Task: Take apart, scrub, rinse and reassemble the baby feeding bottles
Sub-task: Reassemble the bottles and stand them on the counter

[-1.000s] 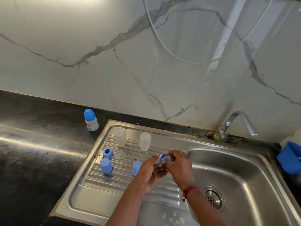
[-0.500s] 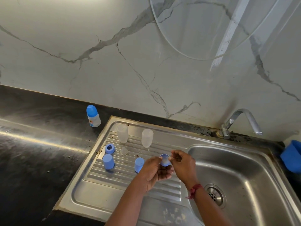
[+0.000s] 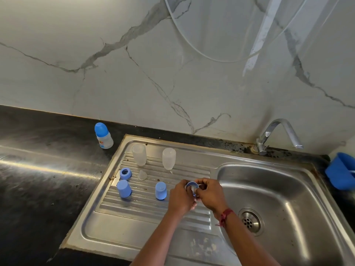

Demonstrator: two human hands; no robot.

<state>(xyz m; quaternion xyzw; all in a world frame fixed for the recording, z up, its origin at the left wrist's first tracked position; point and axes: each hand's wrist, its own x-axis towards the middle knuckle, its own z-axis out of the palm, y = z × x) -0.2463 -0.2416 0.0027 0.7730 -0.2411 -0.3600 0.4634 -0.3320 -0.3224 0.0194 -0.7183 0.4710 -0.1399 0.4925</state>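
Observation:
My left hand and my right hand both grip a blue bottle collar ring above the ridged drainboard; its opening faces up. Two clear bottle bodies stand upside down at the back of the drainboard. In front of them sit another blue collar ring, a clear teat and two blue caps. An assembled bottle with a blue cap stands on the black counter to the left.
The steel sink basin with its drain lies to the right, under a chrome tap. A blue container sits at the far right edge. A marble wall rises behind the dark counter.
My right hand has come back onto the blue collar ring, so both hands now grip it. The ring's opening has turned upward.

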